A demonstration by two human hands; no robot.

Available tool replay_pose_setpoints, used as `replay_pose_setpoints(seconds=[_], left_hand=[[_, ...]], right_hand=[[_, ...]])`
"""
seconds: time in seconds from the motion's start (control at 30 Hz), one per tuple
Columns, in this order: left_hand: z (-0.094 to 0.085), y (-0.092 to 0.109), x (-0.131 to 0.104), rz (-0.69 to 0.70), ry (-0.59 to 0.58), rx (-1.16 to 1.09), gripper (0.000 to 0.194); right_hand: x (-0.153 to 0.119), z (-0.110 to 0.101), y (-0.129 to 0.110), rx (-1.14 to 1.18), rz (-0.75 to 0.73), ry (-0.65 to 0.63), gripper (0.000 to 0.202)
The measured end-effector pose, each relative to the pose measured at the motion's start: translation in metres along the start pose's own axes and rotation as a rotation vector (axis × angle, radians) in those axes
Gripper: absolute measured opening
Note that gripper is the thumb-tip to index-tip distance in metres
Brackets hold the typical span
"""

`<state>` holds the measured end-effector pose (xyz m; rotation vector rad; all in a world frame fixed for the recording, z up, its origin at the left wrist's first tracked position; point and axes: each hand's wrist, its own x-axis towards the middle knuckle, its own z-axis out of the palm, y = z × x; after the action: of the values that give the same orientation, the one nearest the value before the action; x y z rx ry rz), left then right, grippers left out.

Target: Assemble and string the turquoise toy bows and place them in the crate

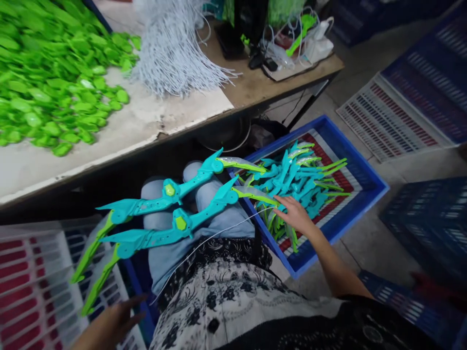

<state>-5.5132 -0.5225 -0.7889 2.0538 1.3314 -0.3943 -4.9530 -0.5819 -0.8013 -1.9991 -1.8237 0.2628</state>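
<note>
Two toy bows lie across my lap, teal in the middle with lime-green limb ends: the far bow (197,182) and the near bow (204,214). My right hand (296,214) is closed at the right tip of the near bow, thumb and fingers pinching there. A thin white string (215,234) runs from that tip in a slack curve toward my left. Low at the left, my left hand (118,321) is slightly blurred, its fingers stretched out and apart, close to the string's free end. It appears to hold nothing.
A blue crate (365,194) at my right holds a heap of teal and green bows (302,180). On the table, lime-green plastic pieces (54,87) lie beside a bundle of white strings (175,58). A white slotted crate (44,282) stands left; more crates (430,97) stand right.
</note>
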Motion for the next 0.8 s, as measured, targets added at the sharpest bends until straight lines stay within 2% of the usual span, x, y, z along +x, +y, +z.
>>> replay_pose_setpoints(seconds=[0.03,0.07,0.1,0.17,0.2,0.27,0.33,0.4,0.47,0.53,0.63,0.73,0.8], left_hand=[[-0.016,0.015,0.013,-0.01,0.04,-0.038,0.036],[-0.033,0.031,0.029,-0.019,0.143,-0.052,0.039],[-0.048,0.049,0.046,0.031,0.281,-0.048,0.041],[-0.07,0.084,0.082,0.219,0.478,-0.016,0.047],[-0.075,0.101,0.1,0.32,0.5,0.014,0.048],[-0.073,0.128,0.126,0.43,0.44,0.099,0.044],[-0.062,0.143,0.138,0.411,0.381,0.177,0.04],[-0.05,0.147,0.138,0.361,0.336,0.212,0.036],[-0.043,0.145,0.132,0.348,0.289,0.207,0.034],[-0.04,0.143,0.126,0.338,0.266,0.194,0.033],[-0.041,0.143,0.123,0.313,0.238,0.195,0.034],[-0.042,0.144,0.126,0.258,0.192,0.222,0.034],[-0.041,0.142,0.128,0.23,0.167,0.217,0.035]], right_hand=[[0.011,-0.009,-0.002,-0.001,0.001,0.012,0.035],[0.027,-0.017,-0.005,0.004,0.002,0.054,0.032],[0.047,-0.025,-0.011,0.012,0.0,0.117,0.029],[0.099,-0.035,-0.027,0.023,-0.032,0.246,0.026],[0.13,-0.038,-0.038,0.023,-0.068,0.276,0.026],[0.198,-0.039,-0.064,0.017,-0.132,0.286,0.023],[0.266,-0.037,-0.09,-0.017,-0.14,0.263,0.023],[0.326,-0.033,-0.112,-0.048,-0.1,0.237,0.025],[0.374,-0.029,-0.129,-0.046,-0.004,0.216,0.025],[0.406,-0.024,-0.138,-0.032,0.09,0.198,0.025],[0.431,-0.02,-0.144,0.001,0.14,0.168,0.025],[0.437,-0.026,-0.142,0.023,0.123,0.142,0.021],[0.43,-0.036,-0.132,0.023,0.11,0.126,0.018]])
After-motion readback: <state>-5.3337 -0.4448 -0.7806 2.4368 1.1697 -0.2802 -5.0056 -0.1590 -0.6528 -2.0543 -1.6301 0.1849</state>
